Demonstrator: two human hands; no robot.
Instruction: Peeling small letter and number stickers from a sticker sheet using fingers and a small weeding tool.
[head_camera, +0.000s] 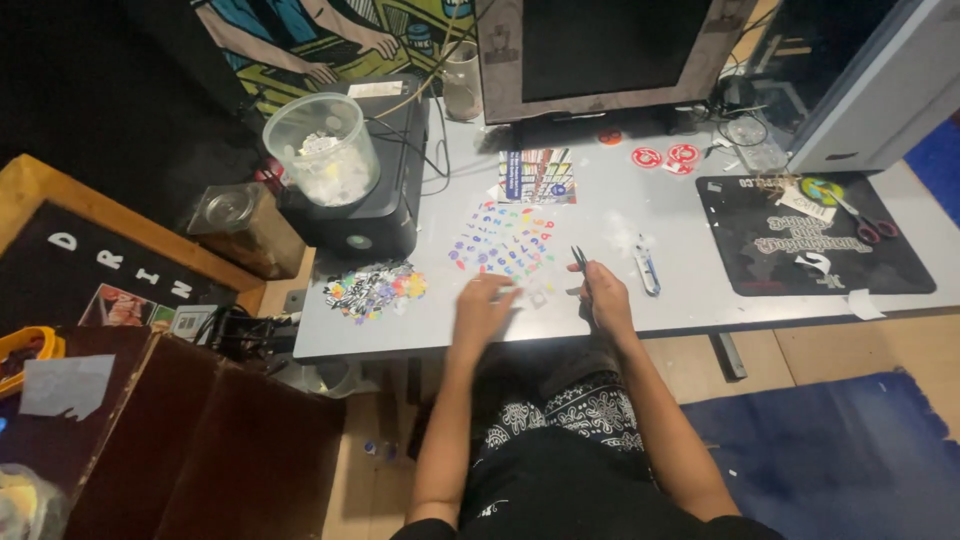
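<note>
On smooth grey desk (640, 215), slim black tweezers (579, 258) in right hand (603, 298).

Bare forearms, no sleeves visible; black shorts with white paisley bandana print; black top at frame bottom.

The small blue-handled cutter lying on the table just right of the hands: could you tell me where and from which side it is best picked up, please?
Grip the blue-handled cutter across its long sides, about mid-length, pinching from above. It lies flat on the grey table, running away from the person, so nothing sticks up to hook. The right hand is nearest, but already holds a dark pointed tool.
</note>
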